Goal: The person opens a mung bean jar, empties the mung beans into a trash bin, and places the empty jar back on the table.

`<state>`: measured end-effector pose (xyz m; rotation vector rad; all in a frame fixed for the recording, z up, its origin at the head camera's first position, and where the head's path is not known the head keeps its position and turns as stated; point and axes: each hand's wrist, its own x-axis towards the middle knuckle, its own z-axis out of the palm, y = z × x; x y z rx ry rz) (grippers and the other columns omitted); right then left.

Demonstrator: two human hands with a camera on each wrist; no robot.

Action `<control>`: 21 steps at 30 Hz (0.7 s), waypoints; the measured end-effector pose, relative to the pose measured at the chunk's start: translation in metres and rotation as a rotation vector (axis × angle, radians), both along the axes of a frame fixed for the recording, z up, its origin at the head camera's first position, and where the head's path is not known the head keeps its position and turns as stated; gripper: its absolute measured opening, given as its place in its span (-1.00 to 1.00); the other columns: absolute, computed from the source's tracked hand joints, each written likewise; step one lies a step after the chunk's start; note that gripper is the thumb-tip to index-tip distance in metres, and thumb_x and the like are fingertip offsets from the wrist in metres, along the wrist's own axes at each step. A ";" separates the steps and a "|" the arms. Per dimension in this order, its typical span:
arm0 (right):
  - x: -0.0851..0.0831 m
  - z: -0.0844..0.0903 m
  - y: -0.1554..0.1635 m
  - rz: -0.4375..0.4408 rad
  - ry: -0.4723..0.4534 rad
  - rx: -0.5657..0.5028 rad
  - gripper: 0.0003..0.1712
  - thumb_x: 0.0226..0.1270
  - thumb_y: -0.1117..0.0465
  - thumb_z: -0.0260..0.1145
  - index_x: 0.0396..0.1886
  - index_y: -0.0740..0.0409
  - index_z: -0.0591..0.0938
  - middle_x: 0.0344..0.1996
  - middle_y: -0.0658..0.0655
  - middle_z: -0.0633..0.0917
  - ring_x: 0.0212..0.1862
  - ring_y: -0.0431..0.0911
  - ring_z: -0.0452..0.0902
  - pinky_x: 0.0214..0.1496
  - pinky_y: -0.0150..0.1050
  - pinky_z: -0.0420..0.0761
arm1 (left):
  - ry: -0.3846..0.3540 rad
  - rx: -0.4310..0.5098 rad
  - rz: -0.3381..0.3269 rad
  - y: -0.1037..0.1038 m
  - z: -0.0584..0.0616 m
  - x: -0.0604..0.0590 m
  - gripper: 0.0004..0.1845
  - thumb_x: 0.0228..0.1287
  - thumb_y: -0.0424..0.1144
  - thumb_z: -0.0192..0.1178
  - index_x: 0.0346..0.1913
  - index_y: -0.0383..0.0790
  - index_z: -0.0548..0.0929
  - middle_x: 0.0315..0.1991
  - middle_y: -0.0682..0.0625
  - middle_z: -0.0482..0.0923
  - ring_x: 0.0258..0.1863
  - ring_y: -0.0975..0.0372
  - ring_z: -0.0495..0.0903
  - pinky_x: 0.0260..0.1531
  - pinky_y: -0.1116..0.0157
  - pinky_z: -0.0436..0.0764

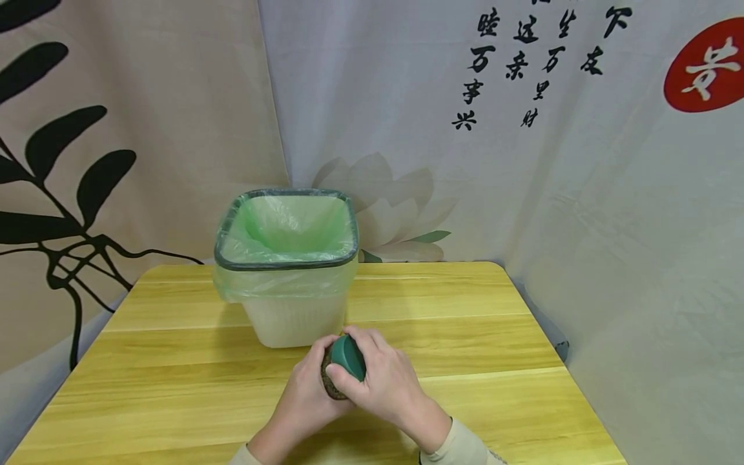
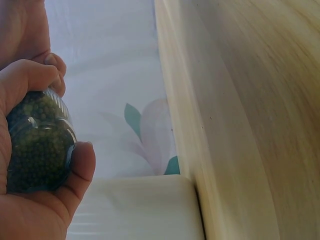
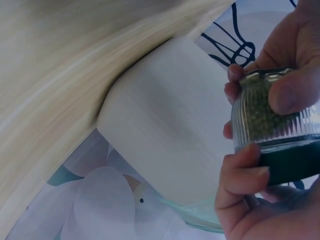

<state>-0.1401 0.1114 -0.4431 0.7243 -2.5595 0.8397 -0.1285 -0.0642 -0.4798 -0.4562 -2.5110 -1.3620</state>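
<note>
Between both hands is a small clear ribbed jar (image 3: 252, 112) with a dark green lid (image 1: 349, 357). Small round greenish grains fill it, best seen through the jar wall in the left wrist view. My left hand (image 1: 307, 395) grips the jar's body from the left, fingers and thumb curled round it. From the right, my right hand (image 1: 388, 376) holds the green lid, its thumb across the near side. The lid sits on the jar. Both hands are over the table, just in front of a white bin (image 1: 296, 323).
A thin green bag (image 1: 290, 281) lines the bin and folds over its dark rim (image 1: 285, 265). The bin stands on the wooden table (image 1: 476, 336) near its back edge. Printed cloth (image 1: 372, 84) hangs behind the table and along its sides.
</note>
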 end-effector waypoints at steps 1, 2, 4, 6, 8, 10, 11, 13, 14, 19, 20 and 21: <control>0.000 0.000 0.000 0.004 -0.003 0.003 -0.29 0.50 -0.35 0.24 0.39 0.01 0.58 0.10 0.12 0.75 -0.18 -0.07 0.75 -0.31 -0.29 0.69 | 0.002 -0.001 -0.002 0.000 0.000 0.000 -0.04 -0.19 -0.23 0.73 0.37 -0.15 0.46 0.08 0.02 0.70 -0.08 0.22 0.72 -0.11 0.27 0.76; 0.000 0.000 0.000 0.007 -0.009 0.005 -0.29 0.51 -0.35 0.24 0.40 0.00 0.57 0.11 0.12 0.75 -0.17 -0.07 0.75 -0.31 -0.29 0.69 | 0.007 0.000 -0.005 -0.001 -0.001 0.000 -0.04 -0.19 -0.24 0.72 0.37 -0.16 0.46 0.08 0.02 0.70 -0.08 0.22 0.72 -0.11 0.27 0.76; 0.000 0.001 0.000 0.014 -0.027 0.007 -0.28 0.50 -0.35 0.25 0.42 -0.02 0.55 0.14 0.12 0.74 -0.15 -0.07 0.75 -0.28 -0.28 0.70 | 0.015 0.004 -0.011 -0.002 -0.001 0.000 -0.04 -0.19 -0.27 0.72 0.37 -0.16 0.46 0.08 0.01 0.70 -0.08 0.23 0.72 -0.11 0.27 0.76; 0.001 0.002 0.001 0.020 -0.048 0.008 -0.28 0.50 -0.35 0.25 0.45 -0.04 0.54 0.17 0.11 0.73 -0.11 -0.07 0.75 -0.25 -0.27 0.71 | 0.025 0.006 -0.013 -0.003 -0.002 0.000 -0.05 -0.21 -0.28 0.71 0.36 -0.16 0.47 0.06 0.03 0.70 -0.09 0.24 0.72 -0.12 0.28 0.76; 0.001 0.003 0.001 0.026 -0.073 0.007 -0.27 0.50 -0.35 0.25 0.47 -0.05 0.52 0.21 0.11 0.71 -0.07 -0.07 0.75 -0.23 -0.26 0.72 | 0.046 0.005 -0.014 -0.003 -0.002 -0.001 -0.05 -0.23 -0.29 0.70 0.35 -0.16 0.49 0.06 0.03 0.70 -0.08 0.24 0.72 -0.12 0.27 0.77; 0.001 0.004 0.002 0.032 -0.092 0.008 -0.26 0.50 -0.35 0.26 0.48 -0.05 0.51 0.23 0.10 0.70 -0.04 -0.07 0.75 -0.21 -0.26 0.73 | 0.067 0.001 -0.015 -0.004 -0.003 -0.002 -0.05 -0.25 -0.29 0.70 0.35 -0.16 0.50 0.06 0.05 0.70 -0.07 0.24 0.72 -0.10 0.26 0.77; 0.001 0.004 0.002 0.035 -0.098 0.008 -0.25 0.50 -0.35 0.26 0.48 -0.05 0.51 0.24 0.10 0.70 -0.04 -0.07 0.75 -0.21 -0.25 0.73 | 0.083 -0.004 -0.016 -0.004 -0.003 -0.003 -0.05 -0.25 -0.29 0.70 0.35 -0.17 0.51 0.07 0.04 0.70 -0.06 0.23 0.73 -0.09 0.24 0.78; 0.002 0.005 0.002 0.040 -0.112 0.009 -0.24 0.50 -0.35 0.26 0.49 -0.05 0.51 0.26 0.09 0.69 -0.03 -0.07 0.75 -0.20 -0.25 0.73 | 0.109 -0.020 -0.013 -0.004 -0.004 -0.003 -0.04 -0.27 -0.29 0.71 0.34 -0.20 0.51 0.09 0.03 0.68 -0.03 0.21 0.73 -0.06 0.21 0.79; 0.002 0.005 0.002 0.042 -0.116 0.010 -0.25 0.49 -0.35 0.27 0.49 -0.06 0.50 0.26 0.08 0.68 -0.04 -0.07 0.75 -0.20 -0.26 0.73 | 0.121 -0.028 -0.013 -0.004 -0.004 -0.004 -0.04 -0.28 -0.29 0.71 0.34 -0.21 0.51 0.10 0.02 0.68 -0.02 0.20 0.73 -0.05 0.20 0.80; 0.002 0.007 0.003 0.049 -0.137 0.017 -0.22 0.48 -0.36 0.29 0.53 -0.11 0.47 0.29 0.07 0.67 -0.02 -0.06 0.75 -0.16 -0.26 0.74 | 0.154 -0.056 -0.002 -0.005 -0.004 -0.004 -0.01 -0.30 -0.29 0.74 0.35 -0.25 0.51 0.15 -0.05 0.67 0.02 0.14 0.73 -0.02 0.14 0.80; 0.002 0.008 0.003 0.049 -0.142 0.017 -0.21 0.48 -0.36 0.30 0.53 -0.09 0.47 0.30 0.08 0.67 0.01 -0.05 0.75 -0.13 -0.24 0.75 | 0.157 -0.055 -0.001 -0.006 -0.004 -0.004 -0.01 -0.30 -0.30 0.74 0.35 -0.25 0.51 0.15 -0.05 0.66 0.02 0.14 0.73 -0.03 0.15 0.80; 0.001 0.009 0.004 0.047 -0.152 0.016 -0.18 0.46 -0.37 0.32 0.54 -0.07 0.47 0.30 0.10 0.68 0.05 -0.03 0.76 -0.10 -0.22 0.76 | 0.160 -0.054 0.000 -0.006 -0.005 -0.004 -0.01 -0.30 -0.31 0.73 0.36 -0.25 0.51 0.16 -0.05 0.66 0.01 0.15 0.73 -0.03 0.15 0.80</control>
